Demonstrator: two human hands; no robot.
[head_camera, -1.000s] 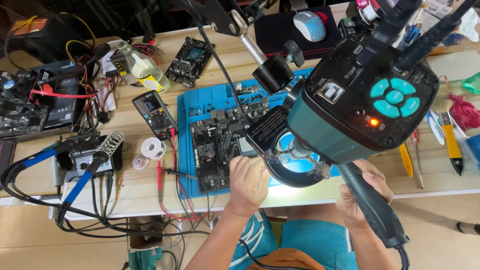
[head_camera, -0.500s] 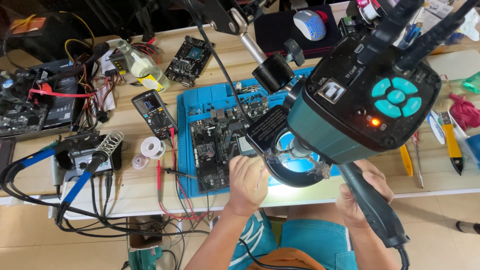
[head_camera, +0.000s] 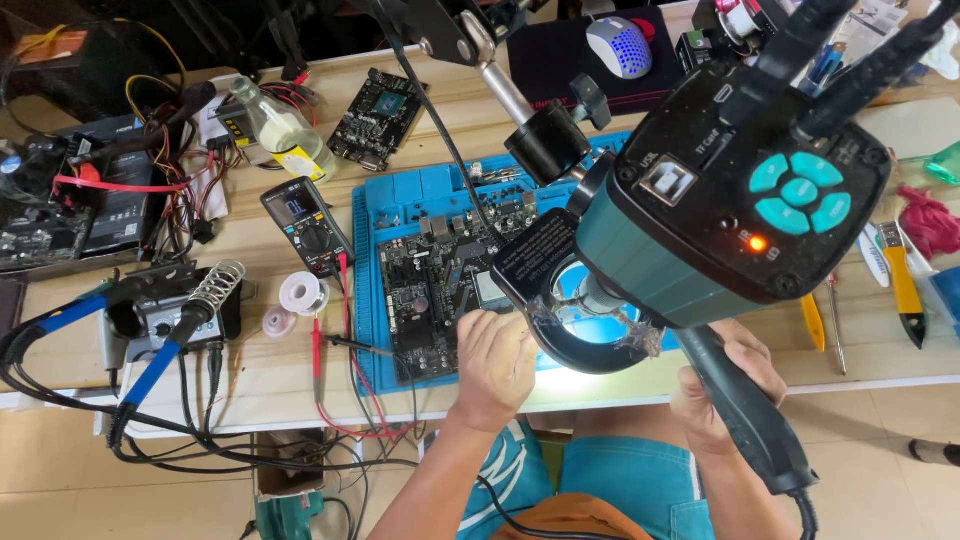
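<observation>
A dark, densely populated board (head_camera: 425, 295) lies flat on a blue rubbery mat (head_camera: 400, 195) with moulded compartments along its far edge, the mat sitting on a pale wooden bench (head_camera: 250, 370). The board is rectangular, matt black, studded with small silvery parts and connectors. The left hand (head_camera: 495, 365) rests on its near right corner, fingers curled loosely down onto it; what they pinch, if anything, I cannot tell. The right hand (head_camera: 725, 385) is wrapped round a thick black handle (head_camera: 745, 420) with a cable trailing from its end, fingers closed tight on it.

Over the board hangs a bulky teal microscope head (head_camera: 730, 200) with 5 turquoise buttons and 1 orange light, its glowing ring lamp (head_camera: 590, 325) hiding the spot under it.

Left of the mat: 1 black meter (head_camera: 305, 225) with red leads, 2 solder spools (head_camera: 303, 293), and 1 iron (head_camera: 165, 350) with a blue grip in a coiled wire stand. A 2nd smaller board (head_camera: 380, 118) lies further back beside 1 clear plastic bottle (head_camera: 283, 130). A mesh-shelled mouse (head_camera: 618, 45) sits on a black pad, and 1 yellow-handled tool (head_camera: 903, 285) lies at right.
</observation>
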